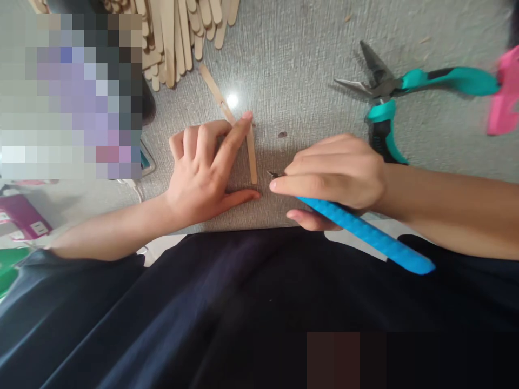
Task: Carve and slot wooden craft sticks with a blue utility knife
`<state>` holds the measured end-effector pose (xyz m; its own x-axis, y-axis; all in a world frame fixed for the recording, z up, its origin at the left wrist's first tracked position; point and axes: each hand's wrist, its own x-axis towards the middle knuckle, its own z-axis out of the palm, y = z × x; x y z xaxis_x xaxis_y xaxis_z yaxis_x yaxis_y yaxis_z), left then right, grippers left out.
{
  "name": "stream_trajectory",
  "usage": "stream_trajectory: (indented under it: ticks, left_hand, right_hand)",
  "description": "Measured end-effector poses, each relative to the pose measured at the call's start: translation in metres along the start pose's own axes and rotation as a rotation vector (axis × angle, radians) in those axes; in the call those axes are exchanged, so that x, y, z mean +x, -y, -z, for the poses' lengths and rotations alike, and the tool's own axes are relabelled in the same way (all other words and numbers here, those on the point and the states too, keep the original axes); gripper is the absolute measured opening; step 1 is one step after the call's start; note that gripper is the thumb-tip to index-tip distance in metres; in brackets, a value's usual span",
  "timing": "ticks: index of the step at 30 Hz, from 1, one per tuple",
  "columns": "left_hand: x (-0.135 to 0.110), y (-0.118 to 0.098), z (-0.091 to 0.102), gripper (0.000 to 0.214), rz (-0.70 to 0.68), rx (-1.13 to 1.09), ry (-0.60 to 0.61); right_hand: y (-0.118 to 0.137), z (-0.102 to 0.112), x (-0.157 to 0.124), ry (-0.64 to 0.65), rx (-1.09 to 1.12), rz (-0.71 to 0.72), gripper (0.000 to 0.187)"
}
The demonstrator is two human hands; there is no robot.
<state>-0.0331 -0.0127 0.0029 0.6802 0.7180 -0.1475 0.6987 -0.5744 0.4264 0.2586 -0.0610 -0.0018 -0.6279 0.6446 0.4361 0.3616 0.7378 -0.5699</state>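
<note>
My left hand (206, 165) presses down on a wooden craft stick (252, 156) that lies on the grey textured mat (308, 70); its index finger reaches along the stick's top end and the other fingers are curled. My right hand (334, 173) is closed round a blue-handled craft knife (367, 232), whose small metal tip (273, 174) sits just right of the stick. A second stick (217, 92) lies slanted above, touching the first near my left fingertip.
A pile of several wooden sticks (178, 38) lies at the top. Teal-handled pliers (389, 86) lie open at upper right beside a pink object (505, 92). A purple box (22, 216) sits at left. My dark clothing fills the bottom.
</note>
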Motion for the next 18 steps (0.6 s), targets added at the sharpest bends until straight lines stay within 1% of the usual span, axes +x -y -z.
stream_trajectory:
  ticks: [1, 3, 5, 6, 8, 10, 12, 15, 18]
  left_hand:
    - [0.0, 0.0, 0.001, 0.12, 0.004, -0.002, -0.002]
    - [-0.001, 0.002, 0.003, 0.1, 0.006, -0.01, -0.003]
    - [-0.001, 0.003, 0.004, 0.081, 0.005, -0.019, -0.014]
    - [-0.002, 0.003, 0.005, 0.075, 0.004, -0.022, -0.022]
    - [-0.001, 0.004, 0.005, 0.069, 0.0, -0.025, -0.037]
    - [-0.001, 0.004, 0.004, 0.07, -0.012, -0.027, -0.044]
    - [0.0, 0.005, 0.002, 0.076, -0.024, -0.024, -0.063]
    - [0.0, 0.004, -0.002, 0.089, -0.018, -0.003, -0.108]
    - [0.0, 0.003, -0.004, 0.087, -0.016, 0.012, -0.124]
  right_hand:
    - [0.0, 0.002, 0.001, 0.003, 0.022, -0.028, 0.03]
    - [0.004, 0.005, 0.003, -0.008, 0.03, -0.124, 0.028]
    - [0.011, 0.007, 0.007, -0.047, 0.018, -0.251, 0.021]
    - [0.014, 0.007, 0.01, -0.064, 0.019, -0.324, 0.018]
    - [0.022, 0.005, 0.014, -0.099, 0.064, -0.464, 0.014]
    - [0.027, 0.0, 0.017, -0.124, 0.106, -0.54, 0.013]
    - [0.029, -0.005, 0.019, -0.131, 0.118, -0.544, 0.015]
    - [0.027, -0.013, 0.021, -0.144, 0.099, -0.441, 0.019]
    - [0.024, -0.017, 0.024, -0.138, 0.059, -0.367, 0.02]
